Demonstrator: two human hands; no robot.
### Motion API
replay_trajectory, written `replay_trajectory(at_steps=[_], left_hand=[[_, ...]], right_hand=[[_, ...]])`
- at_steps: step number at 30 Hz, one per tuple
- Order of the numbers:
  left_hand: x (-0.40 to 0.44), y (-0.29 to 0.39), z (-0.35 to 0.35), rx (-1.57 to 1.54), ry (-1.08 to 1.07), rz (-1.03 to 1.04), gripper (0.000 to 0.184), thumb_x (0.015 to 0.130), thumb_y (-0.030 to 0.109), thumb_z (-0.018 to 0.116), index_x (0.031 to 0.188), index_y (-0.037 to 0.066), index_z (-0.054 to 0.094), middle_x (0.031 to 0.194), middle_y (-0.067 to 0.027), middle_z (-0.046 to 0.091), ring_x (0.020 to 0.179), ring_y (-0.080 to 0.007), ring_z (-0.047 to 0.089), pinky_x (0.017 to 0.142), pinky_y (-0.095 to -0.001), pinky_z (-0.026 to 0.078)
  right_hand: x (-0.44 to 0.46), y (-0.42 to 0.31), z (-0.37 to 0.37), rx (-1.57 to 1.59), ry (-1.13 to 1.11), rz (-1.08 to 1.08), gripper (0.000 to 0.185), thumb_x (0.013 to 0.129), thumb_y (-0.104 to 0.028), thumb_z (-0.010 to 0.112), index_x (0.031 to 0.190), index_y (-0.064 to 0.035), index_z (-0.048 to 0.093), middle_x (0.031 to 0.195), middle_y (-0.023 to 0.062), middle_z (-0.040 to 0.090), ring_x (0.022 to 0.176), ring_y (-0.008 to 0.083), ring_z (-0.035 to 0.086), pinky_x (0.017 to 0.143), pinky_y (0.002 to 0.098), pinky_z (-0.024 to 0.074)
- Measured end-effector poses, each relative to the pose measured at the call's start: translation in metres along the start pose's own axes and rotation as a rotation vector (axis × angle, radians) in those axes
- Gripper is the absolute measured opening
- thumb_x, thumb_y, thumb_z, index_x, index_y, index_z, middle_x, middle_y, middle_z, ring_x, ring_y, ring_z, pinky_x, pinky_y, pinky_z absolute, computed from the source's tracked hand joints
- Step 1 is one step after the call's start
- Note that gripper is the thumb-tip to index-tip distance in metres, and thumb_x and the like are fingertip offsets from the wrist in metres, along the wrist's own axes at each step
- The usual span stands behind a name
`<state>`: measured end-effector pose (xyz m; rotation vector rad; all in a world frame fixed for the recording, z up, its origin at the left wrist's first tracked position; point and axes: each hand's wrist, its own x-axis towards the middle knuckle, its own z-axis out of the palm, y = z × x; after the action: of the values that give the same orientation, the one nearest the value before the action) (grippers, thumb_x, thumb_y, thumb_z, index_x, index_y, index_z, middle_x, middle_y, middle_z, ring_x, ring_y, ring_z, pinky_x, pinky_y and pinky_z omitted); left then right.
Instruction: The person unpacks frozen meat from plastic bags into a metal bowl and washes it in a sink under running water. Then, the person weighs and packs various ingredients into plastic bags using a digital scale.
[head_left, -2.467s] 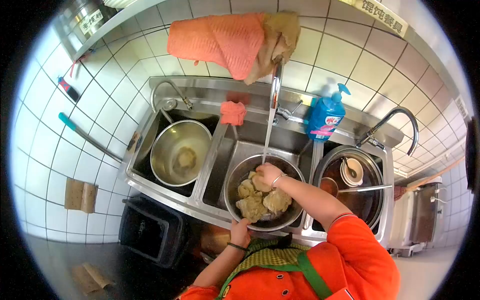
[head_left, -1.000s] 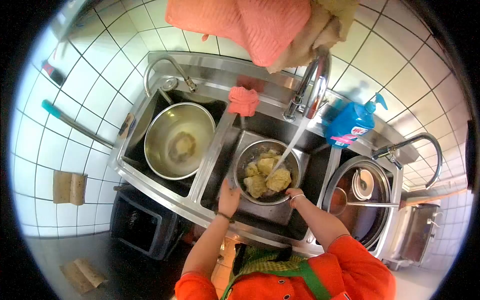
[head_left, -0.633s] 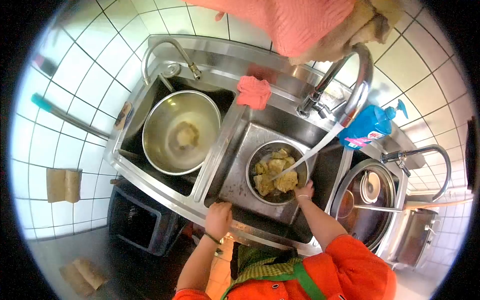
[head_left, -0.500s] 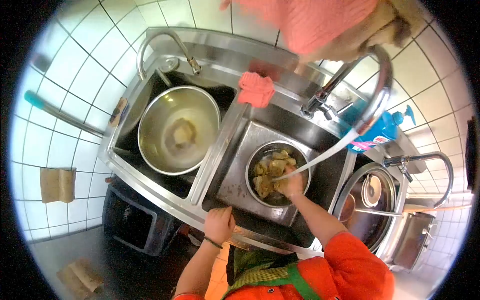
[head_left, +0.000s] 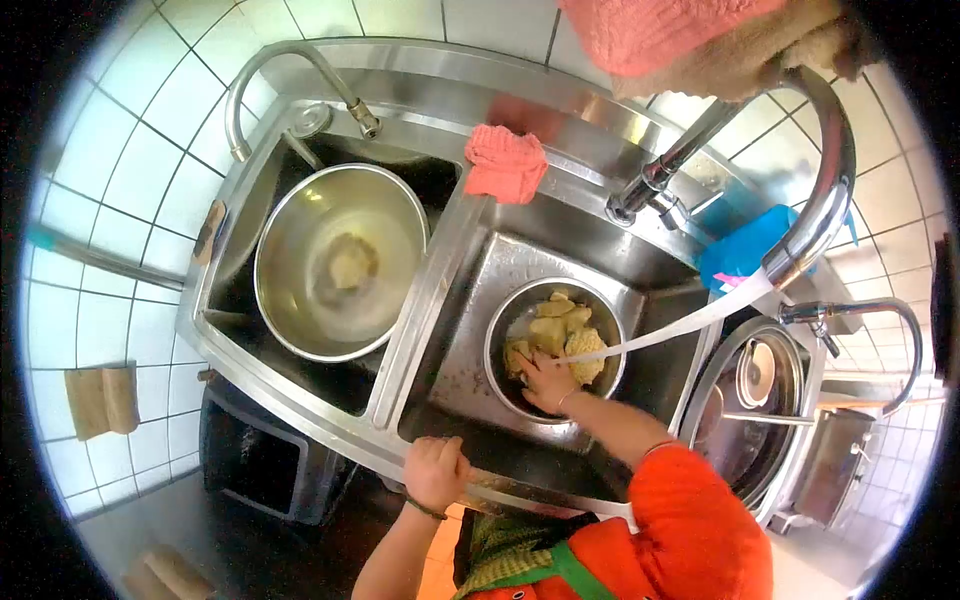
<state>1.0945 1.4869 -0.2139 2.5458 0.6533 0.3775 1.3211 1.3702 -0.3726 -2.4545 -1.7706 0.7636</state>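
In the middle sink, a round metal bowl holds pale yellowish pieces of tripe, one with a honeycomb surface. My right hand reaches into it, palm down, fingers spread on the pieces at the bowl's near left side; its fingertips are partly hidden among them. Water streams from the big curved faucet into the bowl. My left hand is closed over the front edge of the sink, below the divider.
A large steel bowl with cloudy water fills the left basin under a second faucet. A pink cloth hangs over the divider. On the right are a blue bottle and a big round pot. Towels hang overhead.
My right hand has moved left within the bowl, out from under the water stream, and its fingers have spread. The honeycombed piece now shows at the right. My left hand stays at the edge.
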Motion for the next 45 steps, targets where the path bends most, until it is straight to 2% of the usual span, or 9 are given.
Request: replay_trajectory(at_steps=[7, 11, 13, 15, 21, 24, 30, 36, 45], left_hand=[[-0.001, -0.001, 0.004, 0.001, 0.021, -0.004, 0.017, 0.061, 0.004, 0.057, 0.078, 0.001, 0.057, 0.068, -0.0114, 0.057, 0.063, -0.0271, 0.054, 0.064, -0.0373, 0.044], [-0.004, -0.002, 0.001, -0.018, -0.022, -0.001, 0.016, 0.06, 0.004, 0.057, 0.077, 0.001, 0.057, 0.068, -0.012, 0.057, 0.063, -0.0277, 0.054, 0.065, -0.0376, 0.044], [-0.004, -0.002, 0.005, -0.045, -0.021, -0.015, 0.016, 0.06, 0.004, 0.056, 0.077, 0.001, 0.057, 0.068, -0.0121, 0.057, 0.063, -0.028, 0.054, 0.065, -0.0378, 0.045], [-0.003, -0.002, 0.005, -0.01, 0.006, -0.011, 0.017, 0.06, 0.004, 0.056, 0.077, 0.001, 0.057, 0.068, -0.0119, 0.057, 0.062, -0.028, 0.053, 0.066, -0.0382, 0.045], [-0.006, -0.005, 0.007, -0.008, -0.003, -0.007, 0.018, 0.059, 0.003, 0.057, 0.077, 0.001, 0.056, 0.068, -0.0118, 0.057, 0.062, -0.0274, 0.053, 0.066, -0.0382, 0.045], [-0.001, -0.002, 0.002, -0.034, 0.035, 0.004, 0.017, 0.06, 0.003, 0.057, 0.077, 0.001, 0.056, 0.068, -0.0119, 0.057, 0.063, -0.0276, 0.053, 0.066, -0.0383, 0.045], [-0.005, -0.003, 0.006, -0.008, 0.035, -0.006, 0.017, 0.061, 0.003, 0.057, 0.078, 0.002, 0.056, 0.069, -0.0113, 0.057, 0.064, -0.0272, 0.053, 0.067, -0.0381, 0.045], [-0.007, -0.005, 0.008, -0.01, 0.049, -0.001, 0.017, 0.061, 0.004, 0.057, 0.078, 0.001, 0.056, 0.07, -0.0117, 0.057, 0.064, -0.027, 0.053, 0.067, -0.0381, 0.045], [-0.006, -0.006, 0.006, -0.026, 0.016, -0.019, 0.018, 0.061, 0.004, 0.058, 0.079, 0.001, 0.056, 0.072, -0.0118, 0.058, 0.066, -0.0275, 0.054, 0.069, -0.0379, 0.044]], right_hand=[[0.027, 0.012, -0.018, -0.054, 0.205, 0.483, 0.077, 0.075, -0.041, 0.056, 0.136, -0.0159, 0.016, 0.128, 0.0171, 0.034, 0.118, 0.0342, 0.03, 0.1, 0.0468, 0.0189], [0.031, 0.023, -0.034, -0.054, -0.197, 0.196, 0.079, 0.077, -0.046, 0.053, 0.137, -0.0177, 0.011, 0.13, 0.0146, 0.033, 0.123, 0.032, 0.026, 0.101, 0.049, 0.0155], [0.029, 0.033, -0.014, -0.119, -0.087, 0.096, 0.079, 0.077, -0.045, 0.053, 0.137, -0.0163, 0.011, 0.129, 0.0129, 0.035, 0.12, 0.032, 0.029, 0.099, 0.0501, 0.0169], [0.028, 0.011, 0.011, -0.096, 0.093, 0.435, 0.08, 0.077, -0.049, 0.052, 0.137, -0.0143, 0.013, 0.128, 0.0129, 0.036, 0.119, 0.0319, 0.03, 0.098, 0.0501, 0.0183], [0.005, 0.042, -0.016, -0.108, -0.008, 0.207, 0.082, 0.071, -0.051, 0.057, 0.135, -0.0126, 0.022, 0.125, 0.022, 0.036, 0.114, 0.0362, 0.034, 0.095, 0.048, 0.0251], [0.005, 0.025, 0.004, 0.233, 0.004, 0.581, 0.089, 0.065, -0.057, 0.06, 0.136, -0.0197, 0.021, 0.121, 0.0226, 0.039, 0.104, 0.0392, 0.041, 0.083, 0.0464, 0.0392], [0.013, 0.03, 0.002, 0.676, -0.013, 0.674, 0.075, 0.071, -0.039, 0.066, 0.132, -0.022, 0.025, 0.133, 0.0203, 0.023, 0.119, 0.0381, 0.028, 0.091, 0.0415, 0.0353], [0.029, 0.022, -0.011, -0.083, 0.421, 0.209, 0.059, 0.07, -0.04, 0.064, 0.12, -0.018, 0.043, 0.123, 0.0152, 0.037, 0.113, 0.0428, 0.029, 0.092, 0.0494, 0.0296], [0.032, 0.025, -0.02, -0.168, 0.009, 0.15, 0.057, 0.075, -0.048, 0.053, 0.117, -0.0098, 0.047, 0.118, 0.0153, 0.042, 0.11, 0.0335, 0.037, 0.094, 0.0482, 0.0259]])
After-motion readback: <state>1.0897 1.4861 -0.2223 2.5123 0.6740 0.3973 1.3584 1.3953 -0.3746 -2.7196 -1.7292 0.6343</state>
